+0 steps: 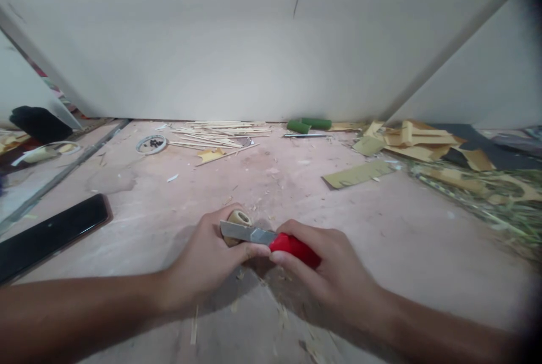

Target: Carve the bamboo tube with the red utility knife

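My left hand [212,248] is closed around a short, pale tube, which looks like a piece of bamboo [240,218], its hollow end tilted upward. Held in my right hand [326,254] is a utility knife [296,249] with a red handle. Its wide metal blade points left and lies across the near side of the tube, seeming to touch it. The left thumb reaches along below the blade to the front of the red handle. Much of the tube is hidden by the blade and the left fingers.
Thin sticks [215,135] lie by the wall, beside a small round dish [151,144] of dark bits. Two green tubes [309,125] are at the back. A phone [55,234] rests at left. Cardboard scraps [423,141] and plant fibres [499,200] cover the right. Shavings litter the near surface.
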`<state>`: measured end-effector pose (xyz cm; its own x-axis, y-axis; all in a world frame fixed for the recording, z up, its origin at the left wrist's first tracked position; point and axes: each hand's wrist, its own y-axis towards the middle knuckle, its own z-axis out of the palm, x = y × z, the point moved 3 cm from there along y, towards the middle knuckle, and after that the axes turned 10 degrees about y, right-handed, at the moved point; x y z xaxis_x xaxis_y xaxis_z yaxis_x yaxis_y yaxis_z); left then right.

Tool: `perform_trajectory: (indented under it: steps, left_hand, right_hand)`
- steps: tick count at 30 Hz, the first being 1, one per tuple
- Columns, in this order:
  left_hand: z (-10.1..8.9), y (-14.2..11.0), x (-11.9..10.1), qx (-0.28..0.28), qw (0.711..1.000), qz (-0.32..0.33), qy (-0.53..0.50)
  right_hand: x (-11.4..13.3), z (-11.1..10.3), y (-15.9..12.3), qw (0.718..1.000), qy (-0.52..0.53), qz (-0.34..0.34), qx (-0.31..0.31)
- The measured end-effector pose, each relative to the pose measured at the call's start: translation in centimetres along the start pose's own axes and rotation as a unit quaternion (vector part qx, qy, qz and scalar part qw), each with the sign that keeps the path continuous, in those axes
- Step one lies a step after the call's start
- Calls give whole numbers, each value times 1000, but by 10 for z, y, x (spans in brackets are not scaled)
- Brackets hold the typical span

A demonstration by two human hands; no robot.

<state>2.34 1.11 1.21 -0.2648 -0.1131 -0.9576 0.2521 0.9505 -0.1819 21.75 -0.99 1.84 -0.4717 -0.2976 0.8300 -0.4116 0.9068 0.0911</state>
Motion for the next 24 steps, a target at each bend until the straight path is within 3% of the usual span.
perform_trajectory:
  steps: [2, 5, 8, 15, 19, 24]
  left_hand:
    - [-1, -1, -1, -13, 1000, 10, 18]
    - [-5, -2, -2, -30, 996, 57, 68]
    - [-8, 0, -2, -9, 993, 85, 85]
    - [-10, -1, -1, 76, 990, 114, 19]
    - [-9, -2, -3, 87, 987, 138, 14]
    - [-8, -3, -2, 95, 989, 111, 14]
  right_hand:
    - [-1, -1, 2, 999, 27, 14, -17]
    - [-4, -6, 6, 991, 93, 40, -90]
    - [-6, -11, 7, 986, 102, 31, -129]
    - [-2, -5, 3, 996, 90, 9, -26]
    - [3, -3, 4, 999, 38, -13, 20]
    - [4, -2, 4, 999, 8, -18, 43]
